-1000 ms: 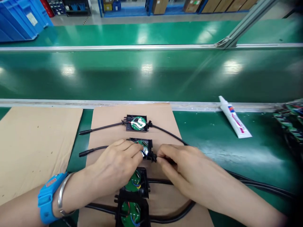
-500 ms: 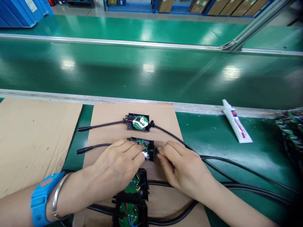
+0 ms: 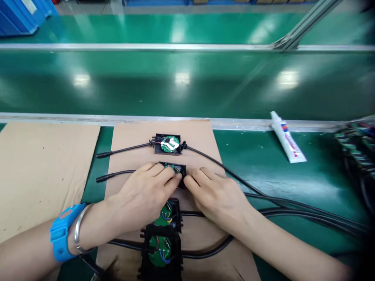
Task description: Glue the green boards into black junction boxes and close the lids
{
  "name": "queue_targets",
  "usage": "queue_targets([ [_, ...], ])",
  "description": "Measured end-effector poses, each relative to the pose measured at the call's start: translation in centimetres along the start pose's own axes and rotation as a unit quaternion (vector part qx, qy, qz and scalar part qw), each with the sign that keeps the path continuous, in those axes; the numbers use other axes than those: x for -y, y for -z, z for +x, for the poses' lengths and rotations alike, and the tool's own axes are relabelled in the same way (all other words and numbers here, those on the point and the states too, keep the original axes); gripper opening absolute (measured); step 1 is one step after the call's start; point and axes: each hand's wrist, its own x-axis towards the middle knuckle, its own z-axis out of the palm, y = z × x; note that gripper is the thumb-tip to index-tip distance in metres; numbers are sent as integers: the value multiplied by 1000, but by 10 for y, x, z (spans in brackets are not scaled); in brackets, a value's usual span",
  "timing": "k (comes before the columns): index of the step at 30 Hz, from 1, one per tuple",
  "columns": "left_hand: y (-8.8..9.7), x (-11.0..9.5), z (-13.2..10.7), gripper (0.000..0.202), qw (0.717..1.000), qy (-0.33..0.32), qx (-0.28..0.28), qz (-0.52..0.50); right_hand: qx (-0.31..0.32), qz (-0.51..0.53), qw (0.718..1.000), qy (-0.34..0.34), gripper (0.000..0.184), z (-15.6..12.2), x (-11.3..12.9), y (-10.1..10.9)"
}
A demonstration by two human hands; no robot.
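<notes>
On the cardboard sheet [image 3: 131, 132] lies a small black plastic case [image 3: 183, 170] with a green circuit board [image 3: 175, 169] inside, partly covered by my fingers. My left hand [image 3: 148, 191] is closed over its left and front side, thumb tip near the right end. The fingers of my right hand [image 3: 215, 191] are bent and pressed together at the right end, where the cable enters; they hide the cable there. A short black lead [image 3: 117, 175] with a plug runs out to the left. Just behind sits a similar case [image 3: 158, 149] whose round board [image 3: 170, 144] bears white paste.
Two larger black cases [image 3: 175, 230] with boards and thick cables [image 3: 202, 254] are nearer me. A white tube [image 3: 288, 140] lies right, by a heap of boards and wires [image 3: 357, 152]. Another cardboard sheet [image 3: 43, 168] is left; a metal rail [image 3: 58, 117] crosses behind.
The view has tilted down slightly. My right hand has closed in on the case's right end, and my left thumb has moved toward that end.
</notes>
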Motion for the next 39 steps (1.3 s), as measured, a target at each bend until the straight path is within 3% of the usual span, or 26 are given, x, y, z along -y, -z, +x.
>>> queue_targets([
  [4,-3,2,-4,56,1000,17,0,-11,-63,179,978,-84,19,-8,-13,-8],
  [7,-2,0,-4,61,1000,17,10,0,-73,253,958,-111,17,-9,-15,-7],
  [14,1,-2,2,57,999,25,41,18,-67,267,955,-111,19,-4,-11,-11],
  [20,2,-8,-5,59,999,32,11,-19,-45,288,953,-79,21,-5,-16,-1],
  [23,10,6,-10,53,992,39,-62,-105,-3,285,956,-64,21,0,-27,14],
  [26,15,42,-6,39,976,119,-139,-116,-61,223,968,-100,20,16,-42,13],
  [30,15,83,6,8,966,215,-104,-99,-91,195,967,-140,29,35,-53,-8],
  [33,20,85,7,14,961,221,-83,-141,-91,220,962,-137,28,34,-49,-4],
  [36,30,77,4,23,958,222,-77,-167,-87,235,962,-112,24,30,-37,21],
  [39,36,74,8,26,967,210,-63,-127,-54,208,972,-91,25,37,-26,43],
])
